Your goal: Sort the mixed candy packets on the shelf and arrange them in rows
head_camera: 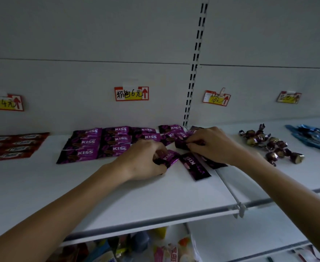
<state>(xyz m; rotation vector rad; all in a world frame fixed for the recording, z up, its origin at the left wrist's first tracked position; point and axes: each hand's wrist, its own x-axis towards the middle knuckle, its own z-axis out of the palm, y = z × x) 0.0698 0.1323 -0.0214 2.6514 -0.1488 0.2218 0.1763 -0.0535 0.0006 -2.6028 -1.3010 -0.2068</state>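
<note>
Packets [98, 142] left of our left hand [146, 159] are lying rowed; both it and our right hand [210, 144] are pinching strays [169, 156].

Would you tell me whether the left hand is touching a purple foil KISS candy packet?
Touching. The head view shows the left hand pinching one end of a purple foil KISS packet.

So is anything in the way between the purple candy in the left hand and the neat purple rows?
Nothing visible is. The left hand grips the purple packet right next to the neat purple rows; only bare shelf lies between them. The loose packets lie on its other side.
</note>
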